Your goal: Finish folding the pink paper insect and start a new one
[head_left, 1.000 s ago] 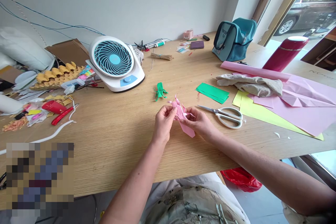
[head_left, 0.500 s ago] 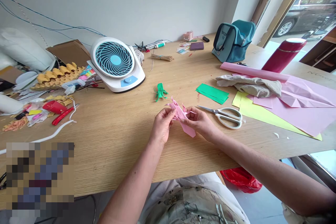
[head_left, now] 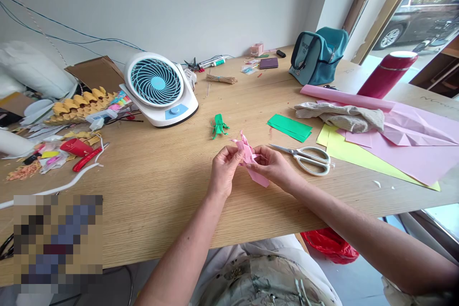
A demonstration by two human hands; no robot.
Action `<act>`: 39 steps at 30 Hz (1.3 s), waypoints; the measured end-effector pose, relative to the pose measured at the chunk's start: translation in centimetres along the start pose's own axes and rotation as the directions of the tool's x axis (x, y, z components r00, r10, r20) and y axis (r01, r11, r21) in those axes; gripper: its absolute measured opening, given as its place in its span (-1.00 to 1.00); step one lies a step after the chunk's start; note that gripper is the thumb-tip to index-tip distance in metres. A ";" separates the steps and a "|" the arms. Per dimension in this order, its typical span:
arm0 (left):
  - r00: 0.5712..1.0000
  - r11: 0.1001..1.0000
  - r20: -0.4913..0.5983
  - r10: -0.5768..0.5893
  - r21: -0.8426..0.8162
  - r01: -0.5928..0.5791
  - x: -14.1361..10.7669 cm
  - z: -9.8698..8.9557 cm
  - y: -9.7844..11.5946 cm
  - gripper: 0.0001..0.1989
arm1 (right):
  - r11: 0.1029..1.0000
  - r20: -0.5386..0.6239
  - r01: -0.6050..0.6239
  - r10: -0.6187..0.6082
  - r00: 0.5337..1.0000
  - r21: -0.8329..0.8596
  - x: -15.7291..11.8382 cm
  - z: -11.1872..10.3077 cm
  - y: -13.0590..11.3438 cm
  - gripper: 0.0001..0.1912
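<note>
A folded pink origami figure [head_left: 258, 178] with thin pointed limbs is held over the table between both hands. My left hand [head_left: 226, 165] pinches its left side, thumb on top. My right hand [head_left: 274, 166] grips the right side, with the thumb across the paper and the fingertips partly hidden behind it. Just beyond lies a green origami figure [head_left: 219, 125] with several bent legs. White-handled scissors [head_left: 313, 161] rest beside my right hand, blades pointing left. Folded green paper [head_left: 289, 127] lies behind the scissors.
A white fan [head_left: 161, 88] stands at the back left, near paper scraps and a red cup [head_left: 74, 146]. To the right are pink sheets [head_left: 423, 162], yellow paper [head_left: 376, 165], a grey cloth [head_left: 344, 115], a teal bag [head_left: 317, 57] and a red flask [head_left: 389, 74].
My left hand has shifted slightly right, its thumb further over the folds. The pink figure has turned a little more upright. My right hand stays nearly in place.
</note>
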State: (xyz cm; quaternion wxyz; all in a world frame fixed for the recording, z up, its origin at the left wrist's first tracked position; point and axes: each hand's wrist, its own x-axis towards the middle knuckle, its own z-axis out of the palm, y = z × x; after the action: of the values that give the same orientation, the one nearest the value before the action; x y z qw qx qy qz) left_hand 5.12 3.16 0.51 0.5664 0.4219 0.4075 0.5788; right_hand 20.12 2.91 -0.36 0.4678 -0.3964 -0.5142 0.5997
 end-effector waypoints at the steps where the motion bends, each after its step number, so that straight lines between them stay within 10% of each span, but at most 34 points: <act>1: 1.000 1.000 0.010 -0.009 0.004 0.009 0.0 0.0 0.0 -0.62 | 1.000 -0.012 0.015 -0.015 1.000 -0.015 0.0 0.0 -0.1 -0.50; 16: 0.991 0.986 0.046 -0.123 -0.108 0.128 0.0 0.0 0.1 -0.58 | 1.000 -0.032 0.000 0.000 1.000 -0.003 -0.1 0.1 -0.1 -0.50; 30: 0.990 0.995 0.109 0.089 0.023 -0.092 0.0 -0.3 0.2 -0.69 | 1.000 0.003 0.023 -0.023 1.000 0.003 0.0 -0.2 0.4 -0.56; 34: 0.901 0.866 0.254 0.352 0.279 -0.416 -0.2 -1.3 1.0 -0.82 | 0.942 -0.060 0.266 -0.283 0.957 -0.203 -0.4 -0.3 0.3 -0.77; 39: 0.652 0.518 0.474 0.592 0.396 -0.759 -1.6 -1.8 2.8 -0.93 | 0.629 0.061 0.609 -0.669 0.741 -0.484 -1.4 -0.6 -1.6 -0.91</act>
State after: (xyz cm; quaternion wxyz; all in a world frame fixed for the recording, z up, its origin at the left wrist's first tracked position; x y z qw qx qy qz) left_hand 2.57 1.53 2.57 0.1927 0.7715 0.2752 0.5403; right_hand 21.31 1.77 1.10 0.5691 -0.3260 -0.7209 0.2238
